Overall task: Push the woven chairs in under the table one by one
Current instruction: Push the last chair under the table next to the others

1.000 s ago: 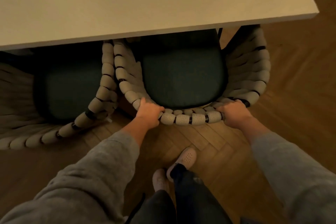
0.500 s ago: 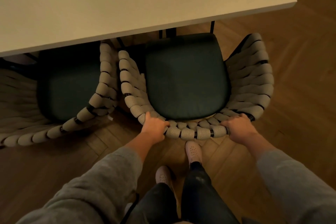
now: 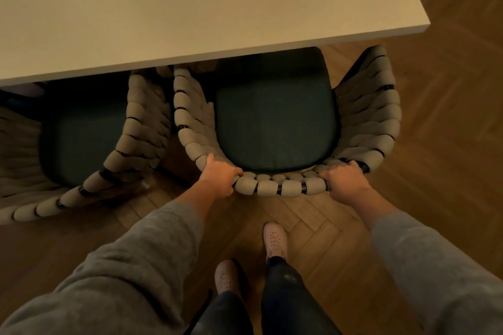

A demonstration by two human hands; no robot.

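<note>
While both hands stay low on the woven chair (image 3: 283, 187), left hand (image 3: 217, 181) and right hand (image 3: 345, 181) each with its grip clamped on the back rail, the push should run straight and even. Its seat sits only partly under the tabletop (image 3: 190, 8). Keeping it parallel to the neighbouring chair (image 3: 130, 128), just beside its left arm, should avoid snagging.
</note>
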